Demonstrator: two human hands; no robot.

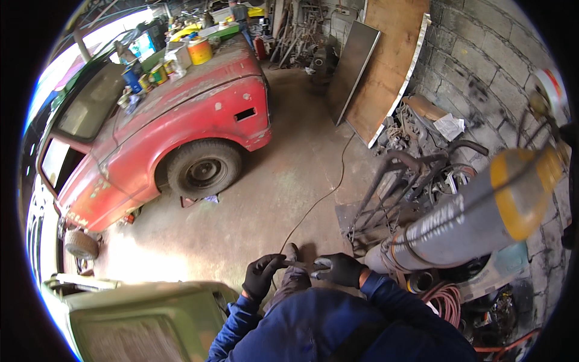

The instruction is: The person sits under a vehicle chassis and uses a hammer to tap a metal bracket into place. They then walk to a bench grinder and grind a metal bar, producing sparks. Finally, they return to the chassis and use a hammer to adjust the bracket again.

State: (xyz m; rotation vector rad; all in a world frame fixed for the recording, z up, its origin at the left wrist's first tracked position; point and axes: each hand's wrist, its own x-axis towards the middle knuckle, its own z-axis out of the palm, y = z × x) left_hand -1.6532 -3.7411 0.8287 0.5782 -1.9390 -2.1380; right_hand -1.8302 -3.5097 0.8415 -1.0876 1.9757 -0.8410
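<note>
A short, thin, flat greyish strip [295, 264] is pinched in my left hand [263, 277], which wears a dark glove. The strip points right, over my boot and trouser leg; its exact kind is too small to make out. My right hand [341, 269], gloved the same way, is just beyond the strip's right end. Its thumb and fingers look apart, with nothing plain to see between them.
A red pickup [199, 114] with cans on its hood stands ahead left. A green vehicle panel [139, 320] is near left. A dark cable [325, 196] crosses the concrete floor. To the right are a tilted grey gas cylinder [446, 223], a pink hose [445, 301] and leaning boards [386, 60].
</note>
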